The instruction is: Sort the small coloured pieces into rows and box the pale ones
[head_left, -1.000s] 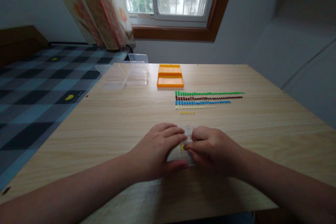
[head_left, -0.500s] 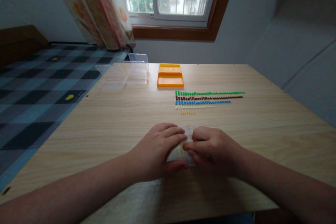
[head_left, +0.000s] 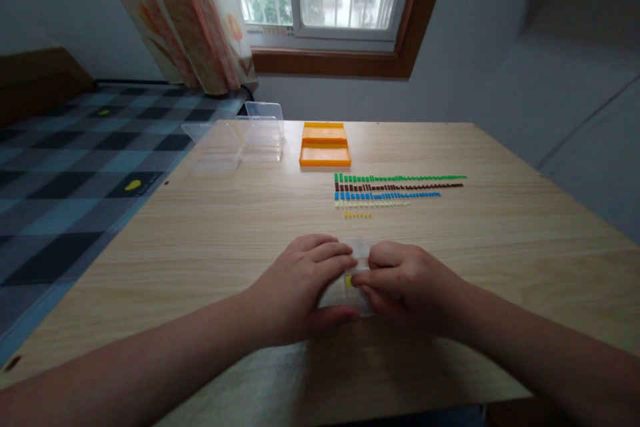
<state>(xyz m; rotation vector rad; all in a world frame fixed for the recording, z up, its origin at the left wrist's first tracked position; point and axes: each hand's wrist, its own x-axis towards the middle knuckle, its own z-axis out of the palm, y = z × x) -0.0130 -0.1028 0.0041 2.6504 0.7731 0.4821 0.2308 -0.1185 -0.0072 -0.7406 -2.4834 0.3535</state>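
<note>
— Cataloguing the head view. Landmark item?
— One clear case (head_left: 359,251), lying on the wooden table (head_left: 225,227), partly covered by both hands.
— Entry: left hand (head_left: 303,280).
— At the left side of the clear case. Fingers loosely bent, thumb set well apart from them; tips resting on the case, spread rather than clenched.
— Entry: right hand (head_left: 407,280).
— At the right side of the clear case. Index finger extended, its tip at a yellow piece (head_left: 349,281); other fingers curled in. Thumb tip close under the index; whether the two pinch anything, cannot tell.
— Yellow piece, location?
— Within the outline of the clear case, between the hands, partly hidden by the index fingertip.
— Remaining stock?
— Beyond the clear case, nearest first: yellow row (head_left: 357,215), cream row (head_left: 370,204), blue row (head_left: 360,196), brown row (head_left: 357,187), green row (head_left: 357,179), all of small pieces. Farther beyond: one orange tray (head_left: 325,153), two sections. Beyond and left: opened clear boxes (head_left: 260,147).
</note>
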